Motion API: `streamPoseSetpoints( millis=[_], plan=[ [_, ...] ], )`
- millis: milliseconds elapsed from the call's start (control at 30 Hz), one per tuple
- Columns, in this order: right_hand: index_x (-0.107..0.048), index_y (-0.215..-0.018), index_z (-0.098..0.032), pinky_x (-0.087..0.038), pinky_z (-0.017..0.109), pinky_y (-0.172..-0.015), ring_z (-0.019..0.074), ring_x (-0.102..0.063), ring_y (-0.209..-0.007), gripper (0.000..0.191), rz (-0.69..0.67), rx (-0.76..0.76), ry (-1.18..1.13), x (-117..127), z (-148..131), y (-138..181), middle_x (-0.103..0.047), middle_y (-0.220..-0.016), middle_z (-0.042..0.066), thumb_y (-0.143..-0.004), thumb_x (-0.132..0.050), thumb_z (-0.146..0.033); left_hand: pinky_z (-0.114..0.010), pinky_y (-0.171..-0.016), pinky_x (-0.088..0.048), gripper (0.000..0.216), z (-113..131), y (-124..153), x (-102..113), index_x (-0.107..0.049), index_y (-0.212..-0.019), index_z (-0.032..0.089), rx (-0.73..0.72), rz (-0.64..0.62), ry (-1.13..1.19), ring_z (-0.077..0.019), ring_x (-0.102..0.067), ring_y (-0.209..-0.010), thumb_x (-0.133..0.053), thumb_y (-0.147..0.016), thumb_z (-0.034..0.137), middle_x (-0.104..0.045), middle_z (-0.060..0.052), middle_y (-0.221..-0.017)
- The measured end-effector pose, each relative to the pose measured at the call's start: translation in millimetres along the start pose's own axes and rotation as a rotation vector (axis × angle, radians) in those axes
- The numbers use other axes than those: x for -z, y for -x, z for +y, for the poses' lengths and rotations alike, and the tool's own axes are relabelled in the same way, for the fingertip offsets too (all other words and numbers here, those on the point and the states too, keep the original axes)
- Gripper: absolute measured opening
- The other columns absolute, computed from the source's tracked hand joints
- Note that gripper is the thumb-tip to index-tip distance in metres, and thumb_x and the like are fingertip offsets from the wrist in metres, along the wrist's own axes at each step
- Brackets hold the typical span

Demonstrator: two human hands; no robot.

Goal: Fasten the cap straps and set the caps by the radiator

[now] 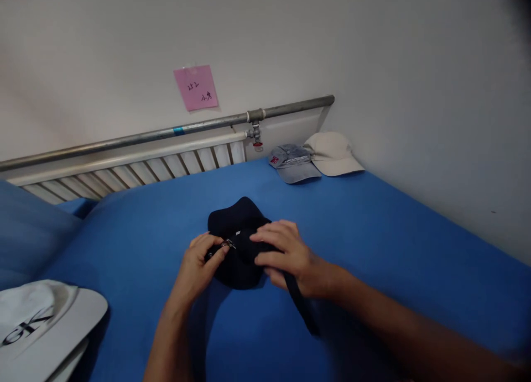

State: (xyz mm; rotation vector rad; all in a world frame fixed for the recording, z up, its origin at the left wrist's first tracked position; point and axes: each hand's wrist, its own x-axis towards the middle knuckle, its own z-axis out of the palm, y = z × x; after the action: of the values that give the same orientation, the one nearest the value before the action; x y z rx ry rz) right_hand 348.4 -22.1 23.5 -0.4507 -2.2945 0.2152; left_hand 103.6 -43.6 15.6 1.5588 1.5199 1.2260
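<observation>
A black cap (240, 268) is lying on a blue sheet (166, 216). The left hand (198, 263) is pinching its buckle (232, 244) between thumb and finger; the right hand (292, 255) is covering its side, fingers apart, whether gripping I cannot tell.

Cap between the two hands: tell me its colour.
The cap is black or a very dark navy; the head view, the only one, shows it best at the brim.
</observation>
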Motion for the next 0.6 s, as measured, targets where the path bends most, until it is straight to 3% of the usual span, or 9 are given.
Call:
streamPoseSetpoints(
  millis=[67,133,200,367,500,600],
  plan=[
    [-0.063,-0.092,-0.022,-0.04,0.045,-0.095,0.0222,-0.059,-0.107,0.019,-0.025,0.114,-0.089,2,-8,-2,-0.066,-0.113,0.009,-0.081,-0.053,-0.011,-0.027,-0.071,-0.046,0.003,1,2,2,-0.073,-0.073,0.023,-0.006,-0.025,-0.04,-0.0177,-0.057,-0.068,-0.073,-0.071,0.024,-0.066,-0.001,-0.07],
    [-0.063,-0.091,-0.021,-0.046,0.038,-0.086,0.0183,-0.063,-0.091,0.017,-0.059,0.119,-0.206,1,-13,-3,-0.069,-0.101,0.008,-0.084,-0.05,-0.011,-0.024,-0.063,-0.044,0.009,1,3,4,-0.074,-0.078,0.022,0.042,-0.049,0.008,-0.0175,-0.057,-0.068,-0.072,-0.072,0.028,-0.068,-0.001,-0.074],
    [-0.062,-0.091,-0.021,-0.049,0.032,-0.075,0.0153,-0.063,-0.078,0.014,-0.07,-0.031,-0.342,-1,-13,-3,-0.068,-0.087,0.005,-0.087,-0.05,-0.016,-0.025,-0.066,-0.045,0.013,-1,4,4,-0.076,-0.081,0.022,0.095,-0.064,0.097,-0.0196,-0.06,-0.075,-0.073,-0.07,0.03,-0.071,-0.003,-0.08],
    [-0.056,-0.093,-0.021,-0.042,0.02,-0.048,0.0072,-0.05,-0.049,0.013,-0.095,-0.67,-0.707,-6,-9,-5,-0.058,-0.068,-0.004,-0.085,-0.058,-0.031,-0.027,-0.073,-0.046,0.017,-6,2,1,-0.077,-0.084,0.023,0.153,-0.173,0.212,-0.0201,-0.061,-0.08,-0.072,-0.072,0.034,-0.072,-0.004,-0.085],
    [-0.056,-0.086,-0.019,-0.031,0.018,-0.038,0.0041,-0.038,-0.039,0.016,-0.112,-0.813,-0.838,-11,-8,-7,-0.053,-0.06,-0.006,-0.09,-0.05,-0.034,-0.025,-0.068,-0.045,0.02,-8,2,-3,-0.077,-0.087,0.021,0.19,-0.242,0.324,-0.0171,-0.059,-0.073,-0.074,-0.071,0.033,-0.071,-0.004,-0.081],
    [-0.057,-0.08,-0.018,-0.036,0.018,-0.043,0.0047,-0.044,-0.042,0.019,-0.09,-0.851,-0.896,-14,-8,-7,-0.054,-0.058,-0.005,-0.089,-0.05,-0.032,-0.026,-0.07,-0.045,0.019,-10,4,-4,-0.077,-0.084,0.019,0.233,-0.295,0.378,-0.0177,-0.06,-0.075,-0.075,-0.071,0.033,-0.071,-0.006,-0.081]
  ],
)
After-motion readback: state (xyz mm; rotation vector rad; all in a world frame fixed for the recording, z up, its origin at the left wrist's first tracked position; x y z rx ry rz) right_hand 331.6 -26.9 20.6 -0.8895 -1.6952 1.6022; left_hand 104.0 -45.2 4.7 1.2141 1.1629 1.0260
